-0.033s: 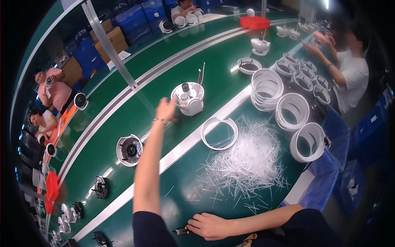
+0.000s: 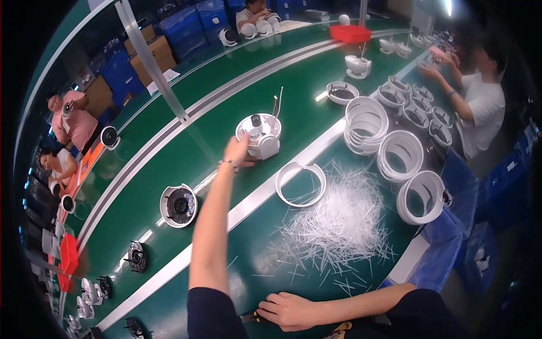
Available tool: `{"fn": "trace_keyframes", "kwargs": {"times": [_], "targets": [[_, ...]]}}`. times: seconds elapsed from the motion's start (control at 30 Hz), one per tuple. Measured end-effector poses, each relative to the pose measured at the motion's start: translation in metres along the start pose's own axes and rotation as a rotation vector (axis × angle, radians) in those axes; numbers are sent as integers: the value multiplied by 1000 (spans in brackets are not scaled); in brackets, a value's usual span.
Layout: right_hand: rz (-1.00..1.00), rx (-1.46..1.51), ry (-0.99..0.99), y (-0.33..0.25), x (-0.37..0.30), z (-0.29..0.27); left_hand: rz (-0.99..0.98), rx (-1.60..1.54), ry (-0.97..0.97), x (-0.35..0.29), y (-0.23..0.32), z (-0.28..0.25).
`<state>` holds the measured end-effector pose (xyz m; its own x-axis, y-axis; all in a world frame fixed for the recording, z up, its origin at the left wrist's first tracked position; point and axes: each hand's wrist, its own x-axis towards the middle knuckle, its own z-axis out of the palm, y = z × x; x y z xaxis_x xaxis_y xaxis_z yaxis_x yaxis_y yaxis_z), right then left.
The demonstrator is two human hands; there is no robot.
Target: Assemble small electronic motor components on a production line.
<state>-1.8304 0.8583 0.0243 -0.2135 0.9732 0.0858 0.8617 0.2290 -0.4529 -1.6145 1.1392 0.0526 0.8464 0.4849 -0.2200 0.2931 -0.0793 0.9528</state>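
A white rounded housing (image 2: 264,148) with a small dark round part inside and thin wires standing up sits on the green belt. My left hand (image 2: 237,152) reaches to its left side. The thumb is near the rim and the fingers are spread below, apart from the thumb. At the lower edge my right hand (image 2: 287,312) is closed on a small pair of cutters (image 2: 248,318) with black and yellow handles, resting on the table. Between my arms and to the right lie a white ring (image 2: 279,189) and a heap of thin clear-white strips (image 2: 344,214).
Stacks of white rings (image 2: 420,195) stand to the right, beside a blue-lined box (image 2: 437,254). A white housing with a black core (image 2: 179,206) and a black round part (image 2: 136,257) lie on the belt (image 2: 305,113). A co-worker (image 2: 480,96) works at the far right.
My left hand has moved slightly right, closer against the white housing. My right hand stays on the cutters.
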Motion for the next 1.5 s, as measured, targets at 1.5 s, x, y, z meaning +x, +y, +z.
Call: {"fn": "trace_keyframes", "kwargs": {"times": [1.5], "targets": [[152, -485, 43, -4, 56, -113, 590, 550, 345, -320, -78, -103]]}}
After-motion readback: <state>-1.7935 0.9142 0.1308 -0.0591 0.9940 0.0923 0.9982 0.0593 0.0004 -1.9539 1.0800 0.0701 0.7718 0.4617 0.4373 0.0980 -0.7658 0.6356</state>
